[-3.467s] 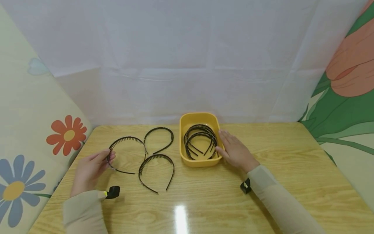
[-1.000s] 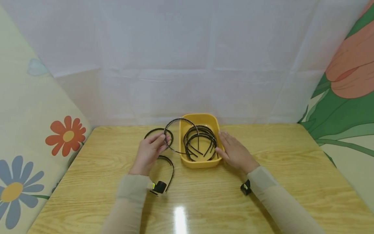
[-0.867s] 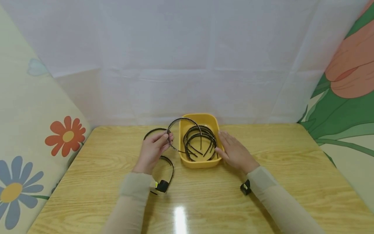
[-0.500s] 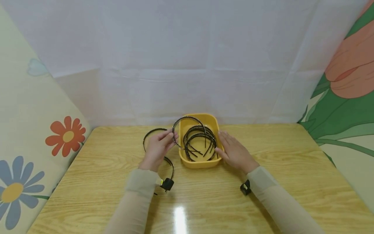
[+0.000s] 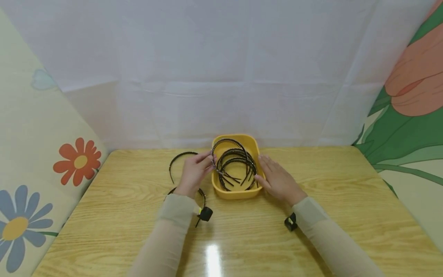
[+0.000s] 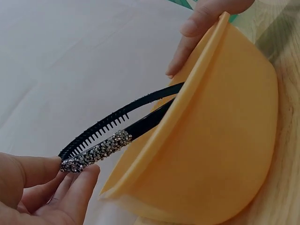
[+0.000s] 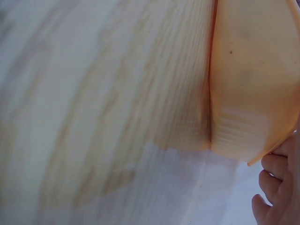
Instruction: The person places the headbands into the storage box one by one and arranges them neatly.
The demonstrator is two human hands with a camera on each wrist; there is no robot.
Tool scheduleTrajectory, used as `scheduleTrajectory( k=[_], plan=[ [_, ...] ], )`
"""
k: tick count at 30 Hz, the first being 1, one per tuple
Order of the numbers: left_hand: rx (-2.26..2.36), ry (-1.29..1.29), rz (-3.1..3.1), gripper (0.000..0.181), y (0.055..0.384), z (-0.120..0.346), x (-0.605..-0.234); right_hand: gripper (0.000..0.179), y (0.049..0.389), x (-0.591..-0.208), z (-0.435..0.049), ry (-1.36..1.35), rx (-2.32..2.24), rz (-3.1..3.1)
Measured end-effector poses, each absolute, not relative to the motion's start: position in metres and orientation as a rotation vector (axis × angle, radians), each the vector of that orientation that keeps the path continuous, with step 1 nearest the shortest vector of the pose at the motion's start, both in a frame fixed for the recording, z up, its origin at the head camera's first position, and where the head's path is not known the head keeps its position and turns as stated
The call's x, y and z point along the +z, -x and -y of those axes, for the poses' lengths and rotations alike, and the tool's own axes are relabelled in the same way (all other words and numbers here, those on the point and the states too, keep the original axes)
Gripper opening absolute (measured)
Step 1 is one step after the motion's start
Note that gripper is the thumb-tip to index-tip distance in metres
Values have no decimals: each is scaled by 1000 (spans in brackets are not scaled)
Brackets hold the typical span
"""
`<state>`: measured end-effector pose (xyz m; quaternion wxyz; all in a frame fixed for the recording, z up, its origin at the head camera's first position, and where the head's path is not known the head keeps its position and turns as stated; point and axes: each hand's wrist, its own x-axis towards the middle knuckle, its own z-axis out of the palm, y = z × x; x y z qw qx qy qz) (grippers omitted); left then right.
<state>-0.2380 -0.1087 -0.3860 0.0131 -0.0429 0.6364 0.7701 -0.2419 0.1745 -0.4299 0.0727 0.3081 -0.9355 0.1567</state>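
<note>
- Two bare hands work at a yellow tub point(image 5: 238, 195) on the wooden bench point(image 5: 322, 200), one on each side.
- Left hand point(image 5: 195, 171): grip pinching a black headband point(image 6: 105, 149) between thumb and fingers, at its sparkly encrusted stretch, by the left rim.
- Held headband: tilted, its arch above the tub mouth, its arms reaching past the rim inside. Contact with the bands below: cannot tell.
- Right hand point(image 5: 282, 180): rests against the right side of the tub, fingers straight, thumb at the rim; it holds no headband.
- Inside the tub: several black headbands point(image 5: 238, 151), overlapping; exact count unclear.
- Left of the tub, on the bench: a far headband point(image 5: 170, 168) and a near headband point(image 5: 204, 198), both partly hidden by the left hand and sleeve.
- Handling, judged: light, springy, probably plastic; arms should flex but may snap if splayed hard. Smooth arms likely slippery; the encrusted stretch likely gives better purchase. Inner teeth could snag on neighbouring bands.
- Where to hold, judged: the broad encrusted side, as now, fingertips outside the teeth, thin ends free.
</note>
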Motion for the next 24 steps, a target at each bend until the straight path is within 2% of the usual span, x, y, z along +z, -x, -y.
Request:
scheduleTrajectory(
  k=[10,20,24],
  plan=[
    [2288,186,-2081,38,247,94,-388,70,241,-429,-175,-925,473,2821],
    [2283,102,-2192,36,252,86,-393,69,243,-430,-175,-934,468,2799],
    [2191,71,-2290,41,251,86,-392,69,243,-430,-175,-938,476,2799]
  ],
)
